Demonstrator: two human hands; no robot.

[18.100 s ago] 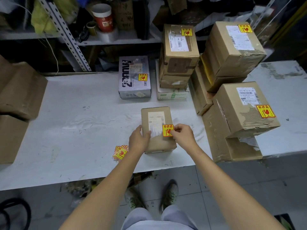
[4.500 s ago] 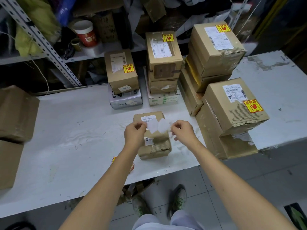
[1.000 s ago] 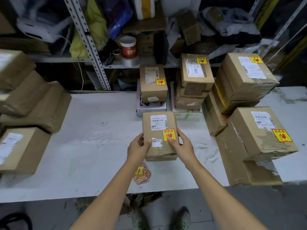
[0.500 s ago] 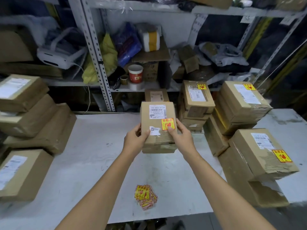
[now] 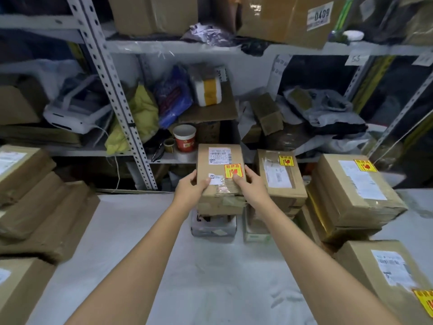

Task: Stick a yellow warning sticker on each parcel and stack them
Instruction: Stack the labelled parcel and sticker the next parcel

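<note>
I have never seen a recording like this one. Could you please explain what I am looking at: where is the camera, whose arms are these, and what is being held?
There is no machine here. The camera is worn on a person's head and looks forward and down, so the two bare arms are that person's own. The left hand and right hand hold one small brown parcel, with a grip on each side. A yellow warning sticker is already on its top. The parcel is over a short stack on the white table; I cannot tell whether it rests there yet. To the right stand more stickered parcels. To the left lie brown parcels with no yellow sticker showing. A cluttered shelf is behind.
</note>
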